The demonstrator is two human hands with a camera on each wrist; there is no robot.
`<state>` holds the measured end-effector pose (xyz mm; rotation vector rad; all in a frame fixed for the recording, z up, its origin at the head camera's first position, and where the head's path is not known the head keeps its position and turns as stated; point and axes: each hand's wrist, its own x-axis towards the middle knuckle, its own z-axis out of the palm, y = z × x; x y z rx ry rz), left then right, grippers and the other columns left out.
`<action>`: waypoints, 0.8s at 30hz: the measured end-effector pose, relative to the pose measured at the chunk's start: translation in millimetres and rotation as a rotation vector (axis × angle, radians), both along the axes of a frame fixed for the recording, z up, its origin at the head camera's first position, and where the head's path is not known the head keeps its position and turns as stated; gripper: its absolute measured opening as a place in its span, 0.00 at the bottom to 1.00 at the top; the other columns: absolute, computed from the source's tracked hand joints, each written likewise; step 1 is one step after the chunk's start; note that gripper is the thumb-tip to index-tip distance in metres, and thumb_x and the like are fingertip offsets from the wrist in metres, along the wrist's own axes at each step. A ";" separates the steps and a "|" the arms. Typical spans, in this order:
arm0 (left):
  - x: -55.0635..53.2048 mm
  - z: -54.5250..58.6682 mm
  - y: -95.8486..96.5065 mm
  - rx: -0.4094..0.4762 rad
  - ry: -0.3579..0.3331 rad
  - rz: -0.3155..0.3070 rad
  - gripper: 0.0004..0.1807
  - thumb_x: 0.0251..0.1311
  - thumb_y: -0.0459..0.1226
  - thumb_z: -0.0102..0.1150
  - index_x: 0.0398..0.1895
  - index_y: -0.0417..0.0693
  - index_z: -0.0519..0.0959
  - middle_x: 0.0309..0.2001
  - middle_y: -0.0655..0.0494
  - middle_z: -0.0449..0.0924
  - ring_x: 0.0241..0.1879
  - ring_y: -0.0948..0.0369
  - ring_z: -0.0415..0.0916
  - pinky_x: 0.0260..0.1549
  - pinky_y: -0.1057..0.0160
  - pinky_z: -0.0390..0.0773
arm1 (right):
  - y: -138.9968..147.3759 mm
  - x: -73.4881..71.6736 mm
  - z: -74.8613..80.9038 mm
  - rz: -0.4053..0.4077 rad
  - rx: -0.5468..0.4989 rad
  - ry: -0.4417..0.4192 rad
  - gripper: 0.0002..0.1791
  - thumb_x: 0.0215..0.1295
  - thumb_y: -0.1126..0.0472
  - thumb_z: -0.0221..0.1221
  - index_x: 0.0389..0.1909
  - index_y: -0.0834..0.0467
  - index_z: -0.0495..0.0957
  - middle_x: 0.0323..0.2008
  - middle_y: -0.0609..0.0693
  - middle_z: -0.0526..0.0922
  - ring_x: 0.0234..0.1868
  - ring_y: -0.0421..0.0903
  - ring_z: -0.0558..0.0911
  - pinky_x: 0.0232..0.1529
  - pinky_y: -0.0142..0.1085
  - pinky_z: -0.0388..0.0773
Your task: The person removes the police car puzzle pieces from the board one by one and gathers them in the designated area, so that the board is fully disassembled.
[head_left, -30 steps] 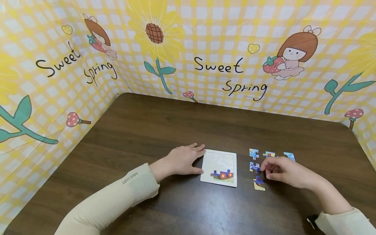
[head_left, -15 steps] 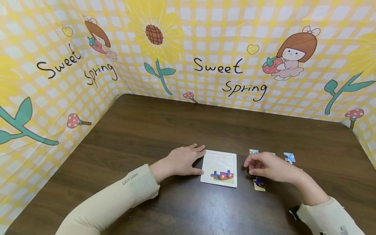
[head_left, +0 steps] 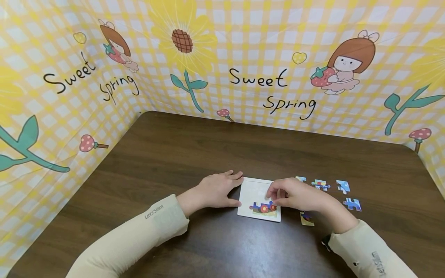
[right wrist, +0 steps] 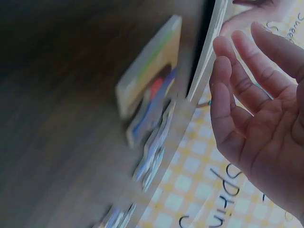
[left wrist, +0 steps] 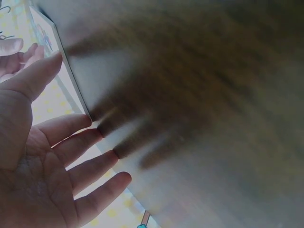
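Observation:
A shallow white puzzle tray [head_left: 245, 197] lies on the table with joined train-picture pieces [head_left: 263, 209] in its lower right part. Against its left edge rests my left hand [head_left: 219, 190], fingers spread; in the left wrist view this hand [left wrist: 61, 152] has the thumb [left wrist: 46, 73] at the rim. My right hand [head_left: 300, 193] is over the tray's right side, thumb and index finger bent close together above the joined pieces. No piece shows between the fingers of the right hand [right wrist: 259, 109] in the right wrist view; whether they pinch one is unclear.
Right of the tray lie several loose jigsaw pieces, among them a yellow-edged one [head_left: 307, 219], a multicoloured one [head_left: 320, 185] and two blue ones, the lower a purple-blue piece [head_left: 352, 204]. My right hand partly covers others. A patterned cloth [head_left: 257, 46] stands behind the table.
My right hand has moved left from the loose pieces to over the tray, uncovering several pieces on the right. My left hand has stayed at the tray's edge.

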<state>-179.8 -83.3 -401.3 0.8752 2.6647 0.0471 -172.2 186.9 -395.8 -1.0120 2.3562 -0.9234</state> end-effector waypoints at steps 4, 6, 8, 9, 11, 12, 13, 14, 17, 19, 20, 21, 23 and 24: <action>-0.3 -0.2 0.0 0.001 0.003 -0.002 0.43 0.61 0.61 0.60 0.75 0.55 0.63 0.77 0.58 0.58 0.76 0.52 0.58 0.65 0.46 0.71 | -10.4 -1.1 -1.4 0.021 0.018 0.002 0.06 0.65 0.67 0.63 0.42 0.58 0.83 0.31 0.44 0.80 0.27 0.34 0.74 0.30 0.29 0.75; -0.4 -0.4 -0.1 0.002 0.004 -0.004 0.43 0.61 0.61 0.60 0.75 0.54 0.64 0.77 0.58 0.58 0.76 0.52 0.58 0.65 0.46 0.71 | -14.2 -1.2 -2.2 0.033 0.028 0.007 0.06 0.64 0.67 0.63 0.41 0.59 0.82 0.30 0.45 0.79 0.28 0.34 0.73 0.30 0.28 0.74; -0.5 -0.3 -0.2 0.002 0.001 -0.005 0.43 0.61 0.61 0.60 0.75 0.54 0.63 0.77 0.57 0.58 0.76 0.52 0.58 0.65 0.46 0.71 | -17.0 -0.8 -2.9 0.039 0.046 0.008 0.06 0.64 0.67 0.64 0.41 0.58 0.83 0.32 0.45 0.78 0.29 0.34 0.73 0.31 0.28 0.74; -0.6 -0.2 -0.3 0.002 0.000 -0.005 0.43 0.61 0.61 0.60 0.75 0.54 0.63 0.77 0.57 0.58 0.76 0.52 0.58 0.65 0.46 0.71 | -17.9 -0.6 -3.2 0.044 0.058 0.011 0.06 0.63 0.66 0.65 0.41 0.58 0.82 0.33 0.46 0.78 0.30 0.34 0.72 0.32 0.28 0.74; -1.1 -0.7 0.2 0.002 0.000 -0.006 0.43 0.61 0.61 0.60 0.75 0.54 0.63 0.77 0.57 0.58 0.76 0.52 0.58 0.65 0.46 0.71 | -18.8 -0.1 -3.9 0.040 0.082 0.009 0.07 0.62 0.66 0.65 0.41 0.57 0.82 0.34 0.46 0.77 0.31 0.35 0.72 0.33 0.28 0.73; -1.4 -0.6 0.4 0.001 0.000 -0.006 0.43 0.61 0.61 0.60 0.75 0.54 0.63 0.77 0.57 0.58 0.76 0.52 0.58 0.65 0.46 0.71 | -19.0 0.2 -4.1 0.036 0.094 0.006 0.07 0.62 0.66 0.66 0.41 0.56 0.82 0.35 0.46 0.77 0.31 0.35 0.71 0.34 0.28 0.73; -1.6 -0.5 0.6 0.000 0.000 -0.006 0.43 0.61 0.61 0.60 0.75 0.54 0.63 0.77 0.57 0.58 0.76 0.52 0.58 0.65 0.46 0.71 | -19.0 0.4 -4.3 0.033 0.104 0.005 0.08 0.61 0.66 0.66 0.41 0.56 0.82 0.35 0.46 0.77 0.32 0.35 0.71 0.34 0.28 0.73; -1.8 -0.5 0.7 -0.001 0.001 -0.008 0.43 0.61 0.61 0.60 0.75 0.54 0.63 0.77 0.57 0.58 0.76 0.52 0.58 0.65 0.46 0.71 | -18.9 0.5 -4.6 0.028 0.112 0.001 0.08 0.61 0.67 0.66 0.41 0.55 0.82 0.35 0.46 0.76 0.32 0.36 0.71 0.34 0.28 0.73; -2.4 -0.3 0.9 0.001 0.004 -0.012 0.43 0.61 0.61 0.60 0.75 0.54 0.63 0.77 0.57 0.58 0.76 0.52 0.58 0.65 0.47 0.72 | -18.1 1.1 -5.4 0.026 0.122 -0.003 0.10 0.60 0.69 0.66 0.41 0.54 0.82 0.36 0.46 0.76 0.33 0.37 0.71 0.35 0.29 0.73; -2.3 -0.5 0.6 0.002 0.004 -0.012 0.43 0.61 0.61 0.60 0.75 0.54 0.63 0.77 0.57 0.58 0.76 0.52 0.58 0.65 0.47 0.72 | -18.6 1.3 -6.3 0.031 0.121 0.005 0.11 0.58 0.70 0.66 0.41 0.55 0.81 0.36 0.46 0.75 0.33 0.38 0.71 0.35 0.29 0.72; -2.3 -0.8 0.4 0.003 0.004 -0.011 0.43 0.61 0.61 0.60 0.75 0.54 0.63 0.77 0.57 0.58 0.76 0.52 0.58 0.65 0.47 0.72 | -19.3 1.5 -6.7 0.034 0.119 0.010 0.12 0.58 0.71 0.67 0.40 0.55 0.81 0.36 0.46 0.75 0.34 0.39 0.71 0.36 0.29 0.72; -2.3 -1.0 0.3 0.004 0.003 -0.010 0.43 0.61 0.61 0.60 0.75 0.54 0.63 0.77 0.57 0.58 0.76 0.52 0.58 0.65 0.47 0.71 | -19.9 1.8 -7.2 0.037 0.119 0.018 0.12 0.57 0.71 0.67 0.40 0.55 0.80 0.36 0.46 0.75 0.34 0.39 0.71 0.36 0.30 0.72; -1.9 -1.7 0.0 0.006 0.002 -0.007 0.43 0.61 0.61 0.60 0.75 0.54 0.63 0.77 0.57 0.58 0.76 0.52 0.58 0.65 0.48 0.71 | -21.3 2.6 -8.2 0.039 0.118 0.029 0.13 0.56 0.72 0.67 0.39 0.56 0.80 0.35 0.46 0.75 0.35 0.40 0.71 0.37 0.30 0.71; -1.6 -1.9 0.0 0.008 0.001 -0.007 0.43 0.61 0.61 0.60 0.75 0.54 0.63 0.77 0.57 0.58 0.76 0.52 0.58 0.65 0.48 0.71 | -21.8 3.1 -8.6 0.037 0.118 0.033 0.13 0.55 0.72 0.67 0.39 0.56 0.80 0.35 0.46 0.74 0.35 0.40 0.71 0.37 0.30 0.71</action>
